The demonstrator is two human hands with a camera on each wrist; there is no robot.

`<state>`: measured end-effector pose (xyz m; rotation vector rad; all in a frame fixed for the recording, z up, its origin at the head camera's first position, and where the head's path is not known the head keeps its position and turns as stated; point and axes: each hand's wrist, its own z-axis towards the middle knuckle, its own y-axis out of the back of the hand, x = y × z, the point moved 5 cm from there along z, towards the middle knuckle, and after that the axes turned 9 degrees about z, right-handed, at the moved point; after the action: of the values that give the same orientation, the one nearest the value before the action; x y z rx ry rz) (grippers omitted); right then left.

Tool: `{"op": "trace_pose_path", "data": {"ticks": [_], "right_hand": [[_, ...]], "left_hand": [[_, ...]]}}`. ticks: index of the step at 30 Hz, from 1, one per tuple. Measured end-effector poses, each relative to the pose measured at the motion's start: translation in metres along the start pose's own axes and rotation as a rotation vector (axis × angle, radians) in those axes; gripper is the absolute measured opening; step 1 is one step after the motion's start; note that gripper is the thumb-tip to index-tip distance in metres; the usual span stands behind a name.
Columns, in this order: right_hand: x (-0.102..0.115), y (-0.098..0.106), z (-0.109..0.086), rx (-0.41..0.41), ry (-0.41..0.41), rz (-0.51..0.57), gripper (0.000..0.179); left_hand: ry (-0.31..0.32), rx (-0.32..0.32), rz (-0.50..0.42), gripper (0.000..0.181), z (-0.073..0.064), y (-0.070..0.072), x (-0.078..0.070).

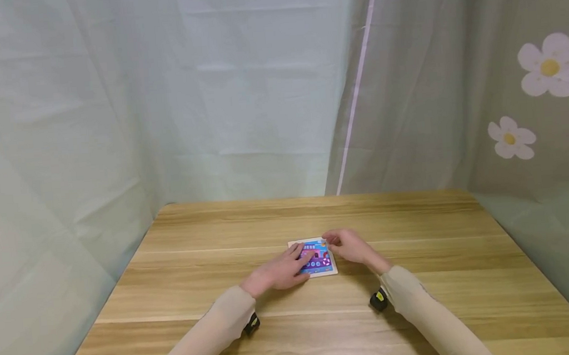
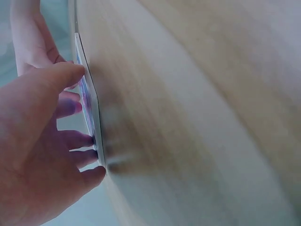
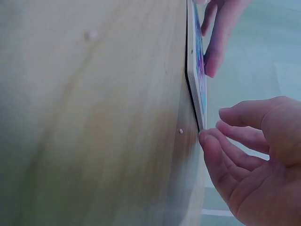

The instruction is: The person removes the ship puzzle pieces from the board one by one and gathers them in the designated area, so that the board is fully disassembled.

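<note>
A thin square board [image 1: 325,263] with a pale rim lies flat on the table, printed with a pink, purple and blue ship-like picture. My left hand [image 1: 284,268] rests across its left part, fingers spread over the picture and the thumb at the near edge. In the left wrist view, those fingertips press on the board's face [image 2: 86,101]. My right hand [image 1: 351,246] is at the far right corner, fingers loosely bent. The right wrist view has a fingertip of the right hand [image 3: 254,150] touching the corner, thumb and other fingers apart. The left hand hides part of the picture.
The wooden table [image 1: 193,229] extends around the board on every side. A tiny white speck [image 3: 181,131] lies on it beside the board. Pale curtains [image 1: 257,90] hang behind and beside the table, with flowers printed on the right one.
</note>
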<state>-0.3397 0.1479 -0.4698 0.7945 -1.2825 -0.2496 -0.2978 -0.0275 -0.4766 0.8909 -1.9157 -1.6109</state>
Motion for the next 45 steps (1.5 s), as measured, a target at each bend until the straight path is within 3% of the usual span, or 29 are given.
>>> {"op": "trace_pose_path", "data": {"ticks": [12,19,26,36,45], "right_hand": [[0.003,-0.001,0.005,0.040,0.068,-0.019,0.028],[0.002,-0.002,0.007,0.049,0.001,-0.015,0.027],[0.007,-0.004,0.008,0.049,0.004,-0.183,0.029],[0.019,-0.008,0.008,0.155,0.099,-0.347,0.029],[0.014,-0.009,0.015,0.108,-0.011,-0.278,0.032]], "left_hand": [[-0.059,0.020,-0.012,0.057,0.001,-0.002,0.006],[-0.065,0.037,-0.018,0.057,0.001,-0.004,0.010],[-0.068,0.045,-0.004,0.054,0.003,-0.005,0.010],[-0.063,0.056,-0.021,0.055,0.003,-0.005,0.012],[-0.064,0.061,-0.011,0.054,0.003,0.000,0.007]]}}
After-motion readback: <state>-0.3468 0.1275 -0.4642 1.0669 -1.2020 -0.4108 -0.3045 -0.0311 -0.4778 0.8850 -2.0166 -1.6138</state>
